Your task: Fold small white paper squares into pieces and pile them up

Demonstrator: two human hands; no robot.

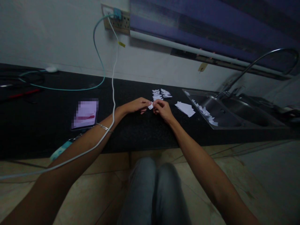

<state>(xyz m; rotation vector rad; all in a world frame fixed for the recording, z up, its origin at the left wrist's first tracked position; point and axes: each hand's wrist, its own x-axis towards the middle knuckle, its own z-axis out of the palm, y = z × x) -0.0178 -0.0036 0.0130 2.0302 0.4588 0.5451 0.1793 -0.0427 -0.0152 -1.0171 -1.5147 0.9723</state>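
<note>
A small folded piece of white paper (150, 106) is pinched between my two hands above the dark counter (140, 134). My left hand (140, 105) grips its left side with thumb and fingers closed. From the right, my right hand (162, 109) pinches the other side. Just beyond my fingers lie several small folded paper pieces (166, 93) in short rows. To the right of my right hand rests a stack of flat white paper pieces (185, 108). More folded pieces (204, 112) line the left rim of the sink.
A steel sink (255, 123) with a curved faucet (253, 64) is at the right. At the left lies a phone (84, 114) with a teal strap (62, 149). A white cable (113, 84) hangs from the wall socket (117, 22) across my left forearm. A teal cable (70, 90) loops behind.
</note>
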